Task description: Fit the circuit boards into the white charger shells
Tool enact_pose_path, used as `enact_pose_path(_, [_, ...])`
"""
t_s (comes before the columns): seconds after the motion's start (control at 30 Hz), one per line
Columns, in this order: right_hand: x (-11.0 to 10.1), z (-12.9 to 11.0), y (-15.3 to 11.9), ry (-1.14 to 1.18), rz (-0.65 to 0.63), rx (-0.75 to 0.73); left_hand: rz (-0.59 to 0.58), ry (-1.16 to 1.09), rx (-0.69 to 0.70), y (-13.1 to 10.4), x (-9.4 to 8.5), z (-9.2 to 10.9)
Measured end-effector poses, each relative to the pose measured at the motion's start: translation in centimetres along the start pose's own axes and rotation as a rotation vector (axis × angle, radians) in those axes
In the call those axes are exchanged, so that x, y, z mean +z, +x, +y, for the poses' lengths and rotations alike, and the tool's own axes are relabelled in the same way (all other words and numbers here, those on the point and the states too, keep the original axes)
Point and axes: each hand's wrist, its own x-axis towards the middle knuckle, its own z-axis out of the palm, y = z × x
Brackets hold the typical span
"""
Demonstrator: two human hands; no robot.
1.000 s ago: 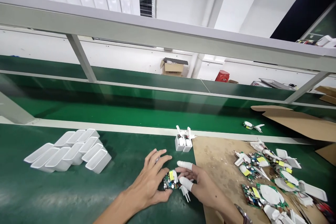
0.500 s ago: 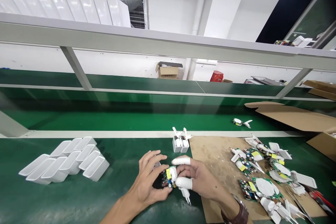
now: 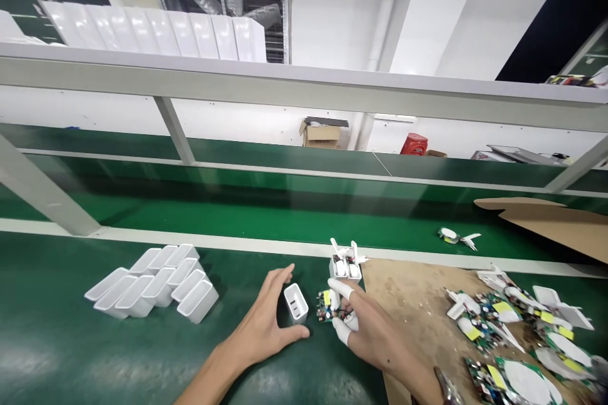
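My left hand (image 3: pixel 266 316) is open, its thumb and fingers spread around a white plastic charger housing (image 3: pixel 304 314) with slots visible inside. The housing stands on the green table; whether the hand touches it I cannot tell. My right hand (image 3: pixel 365 323), with white finger cots on thumb and forefinger, grips a small circuit board (image 3: pixel 325 311) bearing a yellow label and a white part. That board is just right of the housing. Behind it stand two white housings (image 3: pixel 338 271) filled with boards, white plug pieces sticking out on top.
Empty white housings (image 3: pixel 197 304) stand grouped at the left. Several board assemblies (image 3: pixel 503 313) lie on a brown cardboard sheet (image 3: pixel 408 291) at the right. One more assembly (image 3: pixel 456 237) lies beyond the pale rail (image 3: pixel 266 249). An overhead shelf (image 3: pixel 294 85) crosses above.
My left hand has opened and drawn away from the circuit board, exposing the housing beside it. My right hand still holds the board, now apart from the left fingers. The view has swung left.
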Motion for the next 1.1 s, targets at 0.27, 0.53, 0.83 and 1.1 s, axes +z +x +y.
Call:
enact_pose_path(0.27, [2.3,1.6,-1.5,-0.002,0.052,-0.096,-0.011,0.03,-0.227,0.9,0.4,0.5])
enact_pose_path(0.53, [1.9,0.8,-1.0,-0.033,0.217,-0.07,-0.172,-0.061,-0.162,0.6,-0.2,-0.3])
enact_pose_path(0.83, [2.0,0.4,-0.6,0.06,0.381,-0.088,-0.202,-0.238,-0.121,0.9,1.7,0.9])
enact_pose_path(1.1, [1.7,-1.8,-0.9,-0.048,0.305,-0.286,0.041,-0.057,0.144,1.0,1.3,1.2])
